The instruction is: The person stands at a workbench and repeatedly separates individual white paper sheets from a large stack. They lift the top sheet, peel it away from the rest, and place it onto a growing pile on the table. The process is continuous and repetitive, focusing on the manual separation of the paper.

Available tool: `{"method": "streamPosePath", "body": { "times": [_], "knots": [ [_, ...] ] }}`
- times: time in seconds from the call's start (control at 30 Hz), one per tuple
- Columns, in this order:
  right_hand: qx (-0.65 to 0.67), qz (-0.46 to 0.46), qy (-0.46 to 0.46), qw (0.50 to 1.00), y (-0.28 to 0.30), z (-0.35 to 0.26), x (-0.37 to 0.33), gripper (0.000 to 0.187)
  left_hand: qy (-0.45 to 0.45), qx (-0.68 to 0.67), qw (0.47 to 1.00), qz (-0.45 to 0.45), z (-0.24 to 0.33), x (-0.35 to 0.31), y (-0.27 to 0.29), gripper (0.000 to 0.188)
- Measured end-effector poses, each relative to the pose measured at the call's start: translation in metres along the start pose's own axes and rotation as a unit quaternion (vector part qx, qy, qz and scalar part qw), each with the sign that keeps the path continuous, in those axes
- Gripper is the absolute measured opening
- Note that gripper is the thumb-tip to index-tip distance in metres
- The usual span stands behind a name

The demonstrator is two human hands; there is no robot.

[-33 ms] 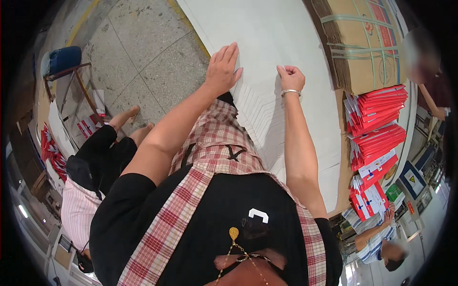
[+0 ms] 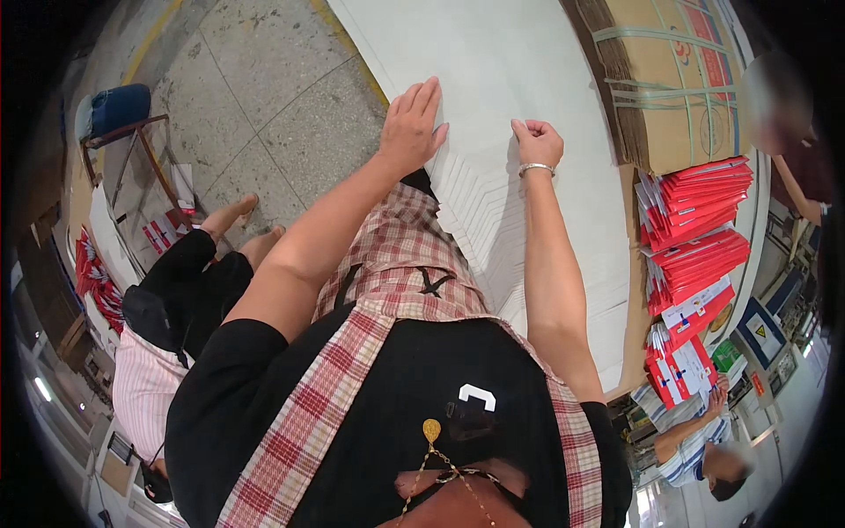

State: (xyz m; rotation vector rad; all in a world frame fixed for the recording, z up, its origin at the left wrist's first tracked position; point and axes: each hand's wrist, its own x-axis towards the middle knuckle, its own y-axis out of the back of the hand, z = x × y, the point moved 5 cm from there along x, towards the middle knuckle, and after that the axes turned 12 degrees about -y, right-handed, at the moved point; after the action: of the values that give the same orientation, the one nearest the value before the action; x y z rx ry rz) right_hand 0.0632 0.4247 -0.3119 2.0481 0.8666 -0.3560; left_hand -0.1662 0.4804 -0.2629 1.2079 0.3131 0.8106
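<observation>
A tall stack of large white sheets [image 2: 528, 62] lies in front of me, its stepped edges fanning down toward my apron. My left hand [image 2: 412, 123] lies flat on the stack's left edge, fingers apart and holding nothing. My right hand [image 2: 537, 141] is curled into a fist with its knuckles on the top sheet, a silver bracelet on the wrist. I cannot tell whether the fist pinches a sheet. The two hands are about a hand's width apart.
A strapped bundle of brown cardboard [image 2: 669, 79] lies right of the sheets. Stacks of red-and-white flat boxes [image 2: 700, 229] stand below it. One person sits low at my left [image 2: 176, 299]; others are at the lower right [image 2: 695, 449] and upper right [image 2: 792, 132]. A blue stool [image 2: 119, 110] stands far left.
</observation>
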Motion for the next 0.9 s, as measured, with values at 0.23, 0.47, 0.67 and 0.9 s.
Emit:
{"method": "streamPosePath", "body": {
  "times": [0.23, 0.47, 0.67, 0.9],
  "knots": [
    [-0.012, -0.01, 0.063, 0.998, 0.009, -0.011, -0.004, 0.028, 0.073, -0.059, 0.989, 0.111, 0.008, -0.028, 0.025, 0.048],
    [-0.088, 0.0, 0.277, 0.957, 0.005, -0.012, -0.024, 0.036, 0.45, -0.52, 0.725, -0.026, 0.059, -0.137, -0.036, 0.035],
    [-0.082, -0.012, 0.251, 0.965, 0.005, -0.008, -0.028, 0.04, 0.382, -0.419, 0.822, -0.054, 0.078, -0.117, -0.008, 0.035],
    [-0.026, -0.066, 0.209, 0.975, 0.015, -0.012, -0.032, 0.044, 0.404, -0.556, 0.726, -0.023, 0.085, -0.11, -0.028, 0.034]
  ]
}}
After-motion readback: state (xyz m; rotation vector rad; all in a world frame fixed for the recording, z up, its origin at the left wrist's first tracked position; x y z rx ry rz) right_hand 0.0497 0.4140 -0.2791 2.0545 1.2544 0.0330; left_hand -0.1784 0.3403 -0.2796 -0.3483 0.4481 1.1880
